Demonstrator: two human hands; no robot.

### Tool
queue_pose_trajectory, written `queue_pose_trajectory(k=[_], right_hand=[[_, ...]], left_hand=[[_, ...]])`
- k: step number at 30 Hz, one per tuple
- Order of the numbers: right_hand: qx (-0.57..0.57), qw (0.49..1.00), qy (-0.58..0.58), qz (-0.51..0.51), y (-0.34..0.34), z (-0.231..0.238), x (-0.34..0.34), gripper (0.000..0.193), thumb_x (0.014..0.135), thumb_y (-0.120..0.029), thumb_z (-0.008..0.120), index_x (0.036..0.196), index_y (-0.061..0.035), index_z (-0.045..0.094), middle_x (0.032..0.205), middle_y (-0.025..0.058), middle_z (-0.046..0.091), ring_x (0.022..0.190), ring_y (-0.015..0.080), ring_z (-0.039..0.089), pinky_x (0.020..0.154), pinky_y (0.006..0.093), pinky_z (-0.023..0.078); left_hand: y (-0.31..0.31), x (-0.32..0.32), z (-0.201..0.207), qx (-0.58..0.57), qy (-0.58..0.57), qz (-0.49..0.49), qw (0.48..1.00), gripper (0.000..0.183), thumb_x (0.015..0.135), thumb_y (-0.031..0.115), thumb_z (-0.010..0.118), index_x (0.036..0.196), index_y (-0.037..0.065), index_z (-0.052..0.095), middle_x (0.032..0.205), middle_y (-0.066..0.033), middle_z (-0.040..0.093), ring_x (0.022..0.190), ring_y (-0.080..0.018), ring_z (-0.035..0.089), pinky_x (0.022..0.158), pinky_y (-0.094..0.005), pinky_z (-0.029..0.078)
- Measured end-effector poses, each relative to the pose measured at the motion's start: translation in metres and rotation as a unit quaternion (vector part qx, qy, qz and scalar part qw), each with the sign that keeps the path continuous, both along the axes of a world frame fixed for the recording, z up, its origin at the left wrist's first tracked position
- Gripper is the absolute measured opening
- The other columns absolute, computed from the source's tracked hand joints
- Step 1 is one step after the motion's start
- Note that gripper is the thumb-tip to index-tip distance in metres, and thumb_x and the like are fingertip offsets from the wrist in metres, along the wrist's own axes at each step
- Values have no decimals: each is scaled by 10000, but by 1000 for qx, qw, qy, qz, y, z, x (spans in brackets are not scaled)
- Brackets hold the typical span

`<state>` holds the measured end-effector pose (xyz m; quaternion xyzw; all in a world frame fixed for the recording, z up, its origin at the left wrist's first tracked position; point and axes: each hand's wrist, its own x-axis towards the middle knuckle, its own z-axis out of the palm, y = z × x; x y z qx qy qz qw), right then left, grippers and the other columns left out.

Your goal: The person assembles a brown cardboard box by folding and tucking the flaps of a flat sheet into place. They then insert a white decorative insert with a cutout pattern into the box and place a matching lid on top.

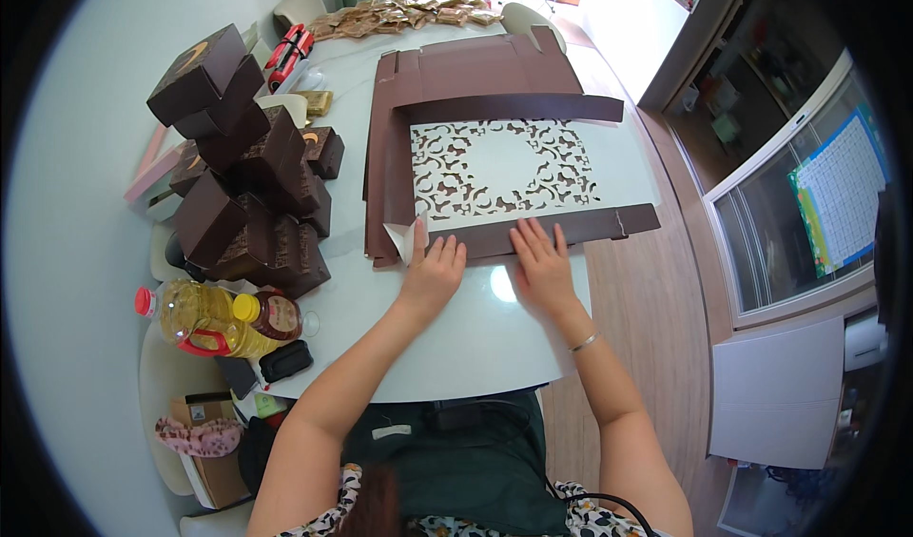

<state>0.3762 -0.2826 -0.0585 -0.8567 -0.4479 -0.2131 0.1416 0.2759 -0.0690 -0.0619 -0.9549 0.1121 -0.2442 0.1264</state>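
A partly folded brown cardboard box blank point(475, 66) lies on the table, its side flaps standing up round a white inner panel with cut-out scrollwork point(504, 161). My left hand point(435, 266) rests on the left end of the near flap point(594, 228), fingers stretched out, beside a folded corner tab point(404, 239) that shows its white inside. Farther right along that same flap, my right hand point(544, 261) lies with its fingers extended and apart. Both hands press on the cardboard without gripping it.
Finished brown boxes point(257, 156) are piled high at the left. Before them stand a bottle of yellow oil point(195, 311), a yellow-capped jar point(278, 316) and a black case point(285, 360). Many small gold packets point(409, 14) cover the far end of the white table point(456, 347).
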Motion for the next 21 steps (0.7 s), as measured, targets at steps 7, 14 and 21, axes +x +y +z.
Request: queue_pose_trajectory(k=[7,14,21], right_hand=[[28,992,-110,-56,-23,-27,28,329,850,-98,575,1174,-77,630,1243,62,628,1184,228,568,1020,494,384],[35,994,-105,-18,-20,-14,41,256,850,-97,569,1092,-68,645,1140,60,654,1055,224,609,940,445,432],[19,998,52,18,-12,16,37,349,745,-151,641,1078,-54,606,1081,99,589,1041,274,544,964,441,386]], left_hand=[[1,2,1,-27,0,-8,1000,305,827,64,564,1116,15,647,1132,-121,671,1022,-232,668,1123,-690,78],[7,5,3,-1,-32,20,999,313,821,85,573,1119,29,654,1133,-126,667,1042,-228,650,1100,-719,97],[4,8,-10,15,-33,63,997,337,798,87,593,1124,22,652,1130,-136,666,1049,-238,640,1094,-728,108]])
